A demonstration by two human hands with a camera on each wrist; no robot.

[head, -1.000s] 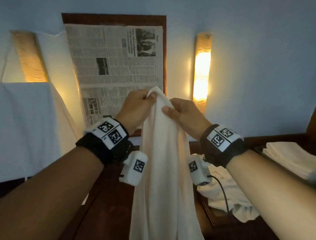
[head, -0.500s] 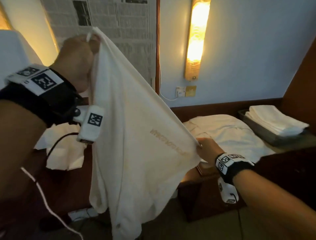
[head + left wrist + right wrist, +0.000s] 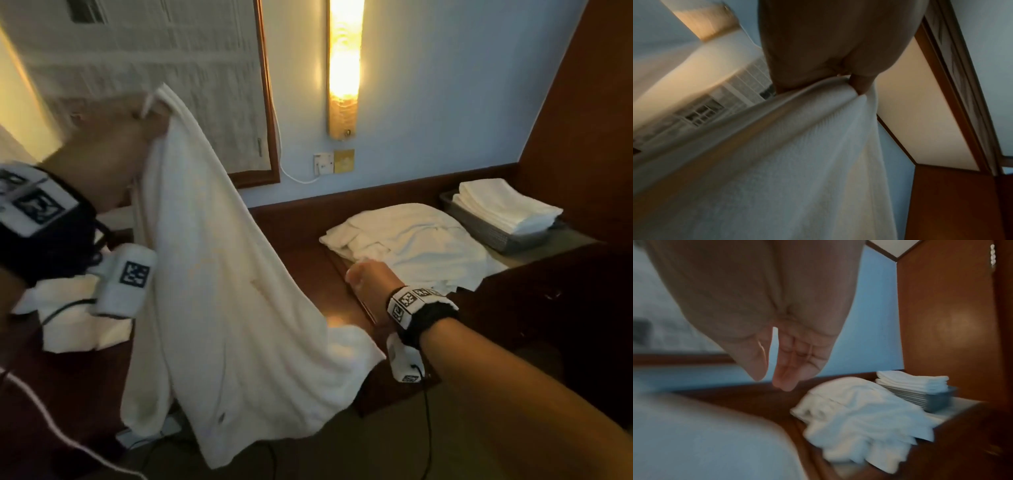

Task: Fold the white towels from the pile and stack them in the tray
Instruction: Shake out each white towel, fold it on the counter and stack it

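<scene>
Nearest, at the left, the left hand (image 3: 113,161) is raised and pinches the top corner of a white towel (image 3: 219,291); the cloth bunches under its thumb and fingers (image 3: 860,85) and hangs down in a long drape toward the floor. To the right, the right hand (image 3: 371,279) holds nothing, its fingers (image 3: 785,379) loosely extended and close together above the wooden counter (image 3: 301,246). Just beyond it lies the rumpled pile of towels (image 3: 411,240). Farthest right, a grey tray (image 3: 493,236) holds a stack of folded towels (image 3: 503,205).
</scene>
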